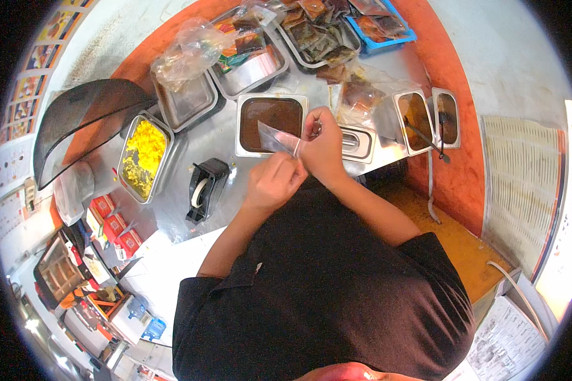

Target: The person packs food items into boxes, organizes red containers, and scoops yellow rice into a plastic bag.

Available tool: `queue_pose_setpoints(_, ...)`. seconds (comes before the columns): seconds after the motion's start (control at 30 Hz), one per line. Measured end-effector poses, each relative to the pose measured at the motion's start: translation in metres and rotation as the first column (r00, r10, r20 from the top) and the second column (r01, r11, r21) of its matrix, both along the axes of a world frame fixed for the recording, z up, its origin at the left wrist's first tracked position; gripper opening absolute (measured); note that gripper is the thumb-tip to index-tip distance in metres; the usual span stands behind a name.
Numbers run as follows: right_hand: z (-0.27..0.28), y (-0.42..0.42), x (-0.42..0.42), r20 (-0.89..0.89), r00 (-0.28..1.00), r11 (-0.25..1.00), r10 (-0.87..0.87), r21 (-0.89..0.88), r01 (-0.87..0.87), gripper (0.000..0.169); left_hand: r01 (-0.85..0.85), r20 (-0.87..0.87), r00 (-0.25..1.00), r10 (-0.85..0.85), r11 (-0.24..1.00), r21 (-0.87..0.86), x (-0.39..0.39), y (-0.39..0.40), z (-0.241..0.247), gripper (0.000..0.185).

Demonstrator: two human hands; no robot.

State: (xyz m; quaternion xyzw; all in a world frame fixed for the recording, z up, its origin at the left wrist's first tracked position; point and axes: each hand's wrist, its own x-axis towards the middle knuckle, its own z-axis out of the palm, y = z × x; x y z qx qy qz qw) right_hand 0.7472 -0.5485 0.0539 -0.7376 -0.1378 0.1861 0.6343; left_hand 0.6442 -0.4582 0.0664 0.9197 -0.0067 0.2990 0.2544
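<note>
A small clear plastic bag (270, 137) is held between my two hands, its free corner pointing away to the left. My right hand (323, 145) grips it with curled fingers. Just below, my left hand (275, 182) is closed at the bag's near end, its knuckles touching the right hand. What the bag contains cannot be made out. Behind it stands a steel pan of dark brown sauce (272, 113), partly covered by the bag and the right hand. A black tape dispenser (207, 189) with a pale roll is left of my left hand.
A steel pan of yellow food (145, 157) sits at the left beside a dark mesh cover (88, 119). Sauce packets (314, 40) fill a tray at the back. On the right are a lidded pan (356, 143) and a sauce container (413, 119) with a ladle.
</note>
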Motion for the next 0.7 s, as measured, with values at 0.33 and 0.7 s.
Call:
queue_pose_setpoints(0.33,-0.021,-0.014,0.009,-0.047,0.985,0.98,0.168,0.113,-0.162,0.029,-0.051,0.001,0.999,0.052,0.99,-0.133,0.007,0.021,0.01,0.038)
queue_pose_setpoints(0.7,-0.012,-0.021,0.003,-0.473,0.812,0.935,0.341,0.261,-0.241,0.021,0.128,-0.249,0.949,-0.191,0.96,-0.251,-0.01,0.043,0.018,0.072)
